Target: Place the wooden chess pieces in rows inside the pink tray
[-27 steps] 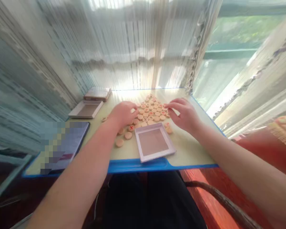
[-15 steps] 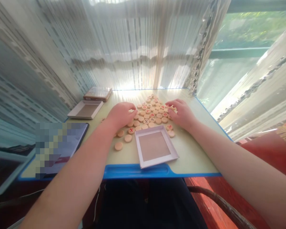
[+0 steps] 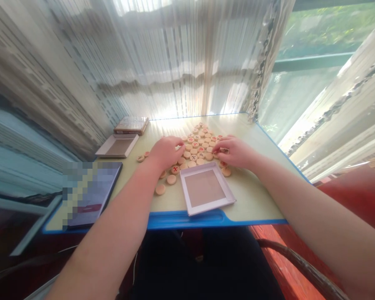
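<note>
Round wooden Chinese chess pieces (image 3: 201, 149) lie in a loose heap, some showing red or black characters, others blank. At the heap's left side is my left hand (image 3: 168, 152), its fingers loosely bent and the thumb a little apart, nothing visibly held. My right hand (image 3: 237, 151) reaches in from the right, index finger and thumb closing at a piece on the heap's edge; the fingers partly hide it. Between them shows a piece with a black character (image 3: 225, 151). Nearer to me stands a shallow open box tray (image 3: 187, 200), touching the front of the heap.
A second shallow tray (image 3: 101, 151) and a closed flat box (image 3: 131, 123) sit at the far left. A tablet-like device (image 3: 111, 183), partly blurred out, lies at the left front. Single pieces (image 3: 160, 189) lie near my left forearm. Curtains (image 3: 187, 83) hang behind the blue-edged table (image 3: 256, 208).
My right hand has moved down and inward over the pieces at the right edge. My left hand keeps much the same pose. The whole view has shifted slightly.
</note>
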### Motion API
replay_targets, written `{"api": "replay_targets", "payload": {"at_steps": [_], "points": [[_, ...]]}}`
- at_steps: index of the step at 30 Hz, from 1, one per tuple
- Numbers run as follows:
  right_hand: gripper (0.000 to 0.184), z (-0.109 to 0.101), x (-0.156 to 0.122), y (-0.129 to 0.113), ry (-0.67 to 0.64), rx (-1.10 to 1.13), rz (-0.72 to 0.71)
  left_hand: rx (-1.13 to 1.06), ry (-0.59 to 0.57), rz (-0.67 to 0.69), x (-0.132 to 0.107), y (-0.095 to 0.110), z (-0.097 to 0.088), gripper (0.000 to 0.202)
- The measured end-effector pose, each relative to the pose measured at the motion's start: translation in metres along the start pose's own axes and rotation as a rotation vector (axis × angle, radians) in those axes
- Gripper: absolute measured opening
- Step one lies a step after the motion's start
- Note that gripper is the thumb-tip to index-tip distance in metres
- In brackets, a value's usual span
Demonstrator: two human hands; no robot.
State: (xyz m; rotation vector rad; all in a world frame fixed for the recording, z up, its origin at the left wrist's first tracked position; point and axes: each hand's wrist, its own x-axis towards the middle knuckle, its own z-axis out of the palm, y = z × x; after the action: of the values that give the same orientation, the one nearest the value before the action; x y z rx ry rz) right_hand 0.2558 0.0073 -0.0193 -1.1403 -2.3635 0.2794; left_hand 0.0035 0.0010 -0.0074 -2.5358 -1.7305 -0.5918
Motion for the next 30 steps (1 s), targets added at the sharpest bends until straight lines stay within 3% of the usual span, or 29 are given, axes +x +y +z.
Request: {"api": "replay_targets", "payload": {"at_steps": [18, 25, 30], "points": [[0.019, -0.0027, -0.0008, 0.0025, -0.073, -0.052, 0.062, -0.019, -0.016, 0.047, 0.0012, 0.0097, 0.0074, 0.03], [0.018, -0.0069, -0.0017, 0.0002, -0.058, -0.01, 0.182, -0.023, -0.041, -0.036, 0.0008, 0.0072, 0.005, 0.031], [0.024, -0.0069, -0.0025, 0.0053, -0.047, 0.012, 0.217, -0.025, -0.044, -0.013, 0.0017, 0.0041, 0.0067, 0.031]]}}
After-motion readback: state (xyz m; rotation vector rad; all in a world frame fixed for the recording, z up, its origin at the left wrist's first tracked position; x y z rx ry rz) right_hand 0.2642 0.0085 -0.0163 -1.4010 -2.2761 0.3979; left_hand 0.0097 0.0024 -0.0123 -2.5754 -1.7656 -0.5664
